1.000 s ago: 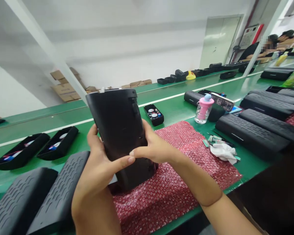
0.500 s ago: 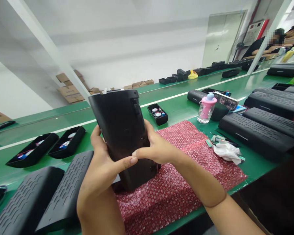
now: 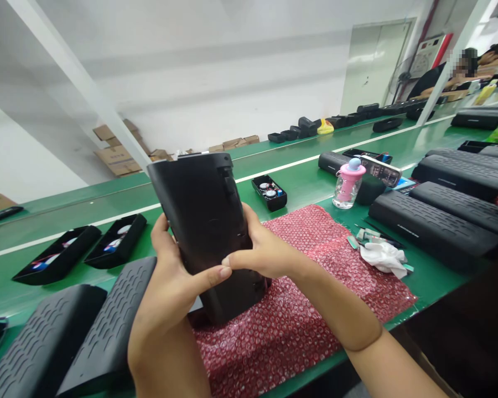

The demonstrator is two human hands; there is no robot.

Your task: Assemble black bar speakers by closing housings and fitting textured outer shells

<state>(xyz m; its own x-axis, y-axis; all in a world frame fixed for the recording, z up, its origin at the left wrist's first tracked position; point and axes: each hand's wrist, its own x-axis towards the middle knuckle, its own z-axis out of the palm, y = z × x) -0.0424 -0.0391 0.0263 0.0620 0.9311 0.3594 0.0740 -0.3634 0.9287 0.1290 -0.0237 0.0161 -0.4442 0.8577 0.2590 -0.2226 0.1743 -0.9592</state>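
Note:
A black speaker housing stands upright, slightly tilted, its lower end on red bubble wrap. My left hand grips its left side, thumb across the near face. Around the right side wraps my right hand, its thumb meeting the left thumb on that face. The fingers behind the housing are partly hidden. A white cloth and small tools lie at the wrap's right edge.
Black housings with wavy ridges lie at left, more housings at right. Open shells with wiring sit on the green table. A pink-topped bottle stands by a phone. A person is far right.
Both hands keep the same hold on the housing. The small open shell beyond the wrap sits slightly further right in view; otherwise the view has shifted only slightly.

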